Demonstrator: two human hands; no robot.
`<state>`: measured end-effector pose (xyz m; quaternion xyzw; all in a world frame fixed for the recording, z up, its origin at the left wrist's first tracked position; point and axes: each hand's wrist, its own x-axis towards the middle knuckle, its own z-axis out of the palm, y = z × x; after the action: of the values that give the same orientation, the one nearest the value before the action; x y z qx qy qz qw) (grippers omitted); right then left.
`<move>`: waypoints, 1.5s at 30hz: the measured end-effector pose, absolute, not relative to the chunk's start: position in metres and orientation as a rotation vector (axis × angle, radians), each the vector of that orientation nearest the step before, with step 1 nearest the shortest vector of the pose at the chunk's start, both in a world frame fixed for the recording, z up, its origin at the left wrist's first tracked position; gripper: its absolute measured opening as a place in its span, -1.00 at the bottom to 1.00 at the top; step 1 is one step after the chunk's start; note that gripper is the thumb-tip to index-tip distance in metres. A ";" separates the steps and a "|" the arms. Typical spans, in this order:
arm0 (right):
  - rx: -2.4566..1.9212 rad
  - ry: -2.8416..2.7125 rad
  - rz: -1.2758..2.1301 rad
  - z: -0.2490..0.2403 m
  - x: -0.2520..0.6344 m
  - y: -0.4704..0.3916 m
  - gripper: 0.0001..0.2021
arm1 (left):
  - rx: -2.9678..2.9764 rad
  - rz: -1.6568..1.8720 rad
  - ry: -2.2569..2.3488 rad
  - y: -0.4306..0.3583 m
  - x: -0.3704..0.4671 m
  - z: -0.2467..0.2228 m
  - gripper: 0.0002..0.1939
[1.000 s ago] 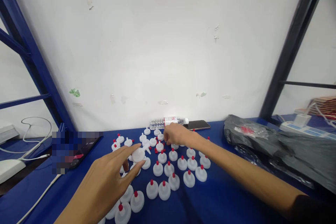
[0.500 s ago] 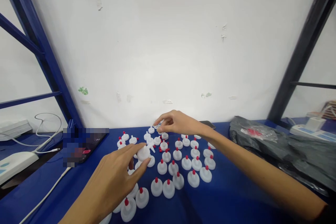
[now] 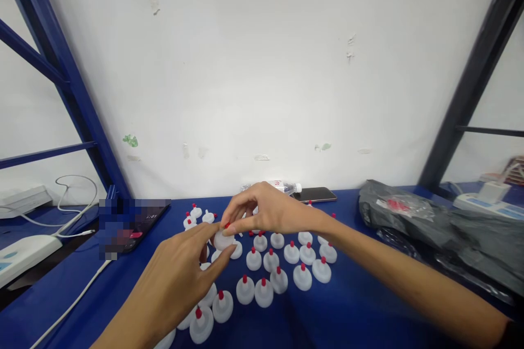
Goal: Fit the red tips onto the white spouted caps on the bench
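Observation:
My left hand [image 3: 176, 272] is closed around the edge of a white plastic nozzle cap [image 3: 223, 241], held up above the blue table with thumb and fingers. My right hand [image 3: 266, 210] meets it from the right, its thumb and fingertips pinched around a small red tip [image 3: 227, 225] at the top of that cap. Many similar white caps stand about on the table, most with red tips, such as one cap [image 3: 264, 293] in front. A white cap [image 3: 208, 217] behind my left hand has a bare nozzle. My right hand hides part of the group.
A clear plastic bottle [image 3: 289, 188] lies against the wall beside a dark phone [image 3: 316, 194]. On the right rests a grey plastic bag [image 3: 426, 229]. To the left are another phone [image 3: 143, 226], a white cable [image 3: 69, 305] and a power strip [image 3: 24, 256].
My right hand has come from the far caps towards me and left, onto the cap in my left hand. A red tip now shows at its fingertips. My left hand stays put.

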<state>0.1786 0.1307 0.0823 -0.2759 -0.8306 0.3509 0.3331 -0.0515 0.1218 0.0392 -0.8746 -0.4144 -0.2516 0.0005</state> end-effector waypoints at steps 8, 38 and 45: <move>-0.894 -2.204 0.715 0.092 0.185 0.128 -0.83 | -2.767 -0.894 -1.410 0.121 -0.052 0.038 -0.36; -1.627 -2.377 0.222 0.027 0.230 0.193 -0.71 | -2.739 -0.867 -1.397 0.121 -0.052 0.040 -0.63; -1.544 -2.327 0.229 0.045 0.238 0.190 -0.82 | -2.729 -0.948 -1.368 0.120 -0.053 0.039 -0.62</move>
<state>0.2380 0.1900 0.0453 -0.5431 -0.8185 0.0806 0.1691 -0.0535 0.1202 0.0390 -0.8534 -0.4279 -0.2965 -0.0273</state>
